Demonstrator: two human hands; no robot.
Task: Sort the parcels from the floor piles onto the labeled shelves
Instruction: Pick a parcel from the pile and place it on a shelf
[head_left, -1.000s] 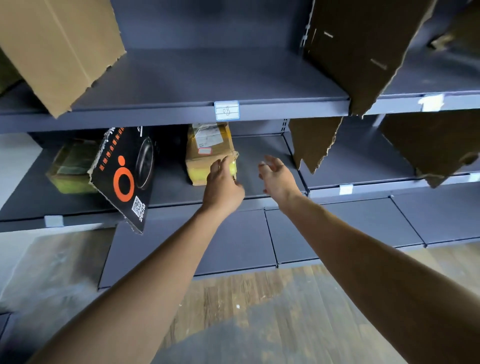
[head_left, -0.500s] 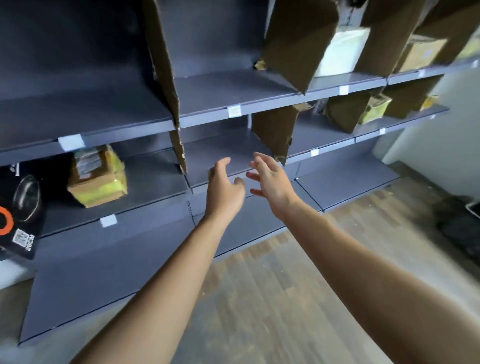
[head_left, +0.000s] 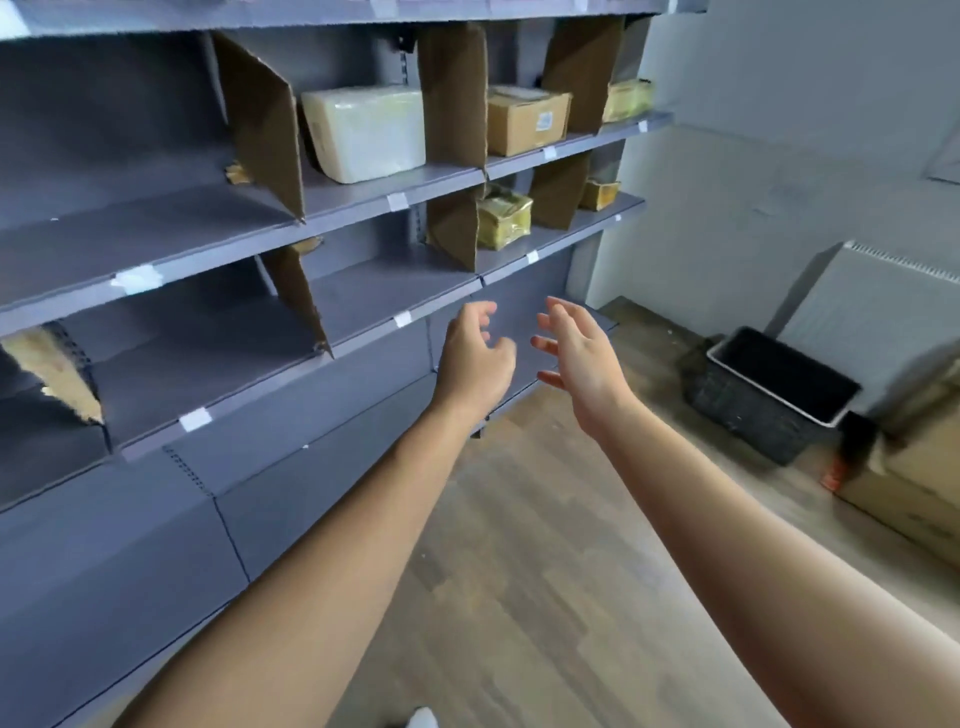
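Well above left grip (head_left: 472, 364), yellow parcel (head_left: 506, 221)

We hold both arms out toward the grey shelves (head_left: 156, 228), left hand (head_left: 475, 358) loosely curled, right hand (head_left: 576, 353) spread, neither holding anything. Cardboard dividers (head_left: 265, 130) split the bays; a white parcel (head_left: 363, 132) and a box (head_left: 524, 122) sit on an upper shelf. A black basket (head_left: 769, 395) stands on the floor (head_left: 519, 545) at right.

Wood-plank floor (head_left: 519, 597) is bounded by a plain grey wall (head_left: 779, 156), with a black basket (head_left: 753, 410) set near it.
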